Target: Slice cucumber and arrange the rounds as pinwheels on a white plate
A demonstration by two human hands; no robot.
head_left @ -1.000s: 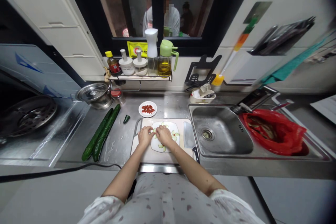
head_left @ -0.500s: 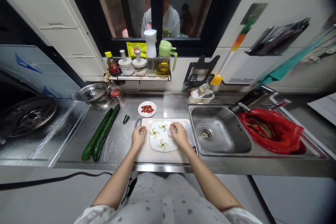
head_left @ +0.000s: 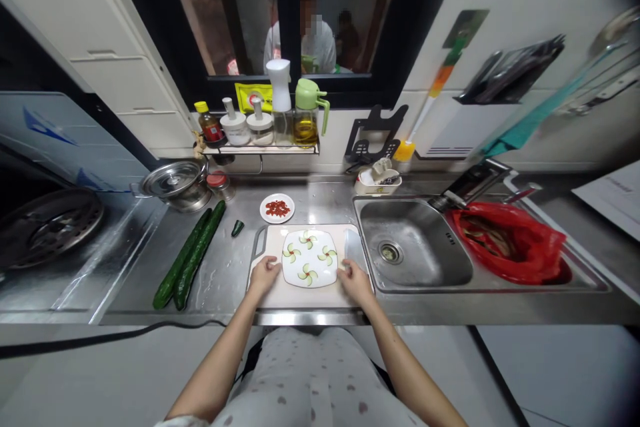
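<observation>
Plate (head_left: 310, 262) separates left hand (head_left: 263, 278) and right hand (head_left: 356, 281), fingers' (head_left: 271, 260) clamping unclear, bottle label (head_left: 213, 134) illegible.

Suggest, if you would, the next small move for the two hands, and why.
Perhaps close the fingers gently on the plate's sides: the left hand and right hand are at or just beside opposite edges, and its four green-edged pinwheels look fully laid out.

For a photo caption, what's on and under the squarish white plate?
On the plate are four pinwheels of pale green slices, each with red at its centre. Beneath it is the cutting board; the part the plate covers can't be seen.
</observation>
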